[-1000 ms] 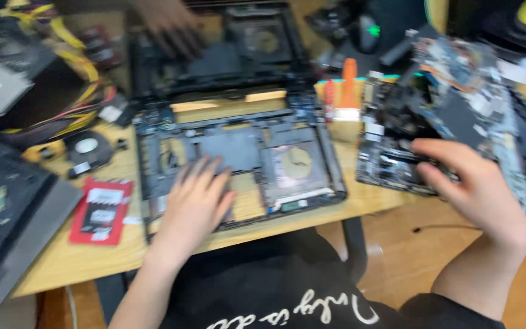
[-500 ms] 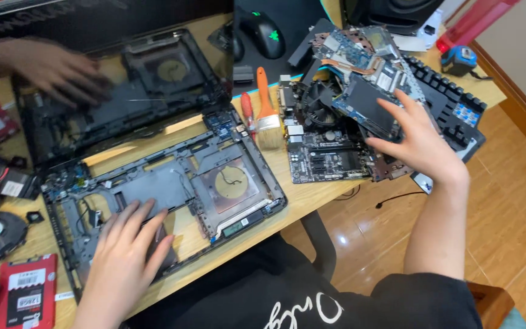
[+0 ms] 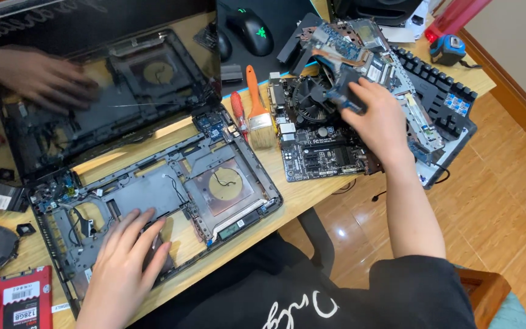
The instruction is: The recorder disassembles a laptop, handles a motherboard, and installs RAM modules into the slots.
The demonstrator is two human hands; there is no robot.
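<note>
two hands at work: your left hand, flat and spread at 7 o'clock, steadies the laptop base; further out at 1 o'clock your right hand pinches a small dark board above the motherboard; lift it straight, no twisting

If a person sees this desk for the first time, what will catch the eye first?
The stripped laptop base lies open at the desk's front, with the left hand flat on its lower edge. To its right, the right hand grips a dark part above a bare motherboard. An orange-handled brush lies between them, and another person's hand rests far left.
</note>
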